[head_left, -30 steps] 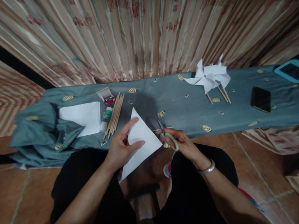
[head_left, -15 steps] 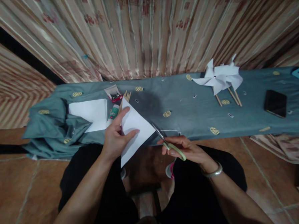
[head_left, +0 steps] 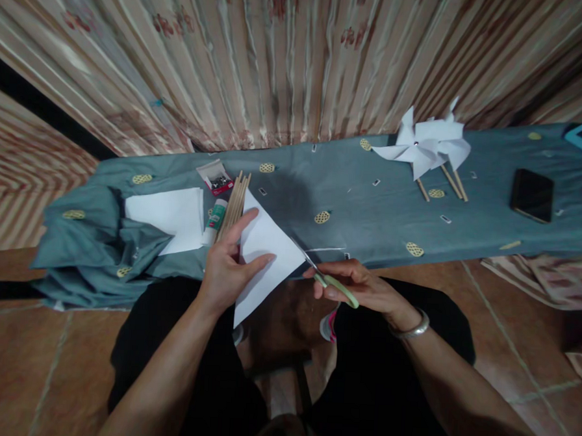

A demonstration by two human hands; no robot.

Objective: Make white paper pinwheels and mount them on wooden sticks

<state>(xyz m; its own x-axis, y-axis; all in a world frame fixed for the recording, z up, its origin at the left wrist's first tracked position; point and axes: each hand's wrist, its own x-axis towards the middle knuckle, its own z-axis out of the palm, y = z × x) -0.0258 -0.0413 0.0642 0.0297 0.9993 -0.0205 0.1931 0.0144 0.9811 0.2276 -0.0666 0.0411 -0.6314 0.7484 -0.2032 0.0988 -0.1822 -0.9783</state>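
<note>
A patterned curtain [head_left: 259,80] is hanging along the back, and before it a grey-green cloth [head_left: 369,209] with yellow pineapple prints is covering a long table. The little rectangular tags printed on this cloth are appearing too small for reading. The person is wearing black trousers [head_left: 390,379], and the knees are facing the table.

White paper pinwheels [head_left: 434,144] on wooden sticks are lying at the far right part. At the left, a stack of white sheets [head_left: 169,211] is resting partly under a fold of the cloth.

The triangular paper [head_left: 282,250] is standing out in front of the person, between the two hands, near the table's front edge. The left hand [head_left: 223,266] is holding it, half closed, with the thumb pressing on its face. The right hand [head_left: 360,283] is curling its fingers around the green handles of the scissors [head_left: 340,291], whose blades are lying at the paper's right corner; whether they are biting into it, I cannot tell.

A dark phone [head_left: 532,195] is lying at the right. Thin wooden rods [head_left: 236,202] are lying together just beside a glue stick [head_left: 215,215]; its green label is carrying pale marks which I cannot read. Beyond it, a small red-and-white box [head_left: 219,178] is sitting open, showing metallic pieces.
</note>
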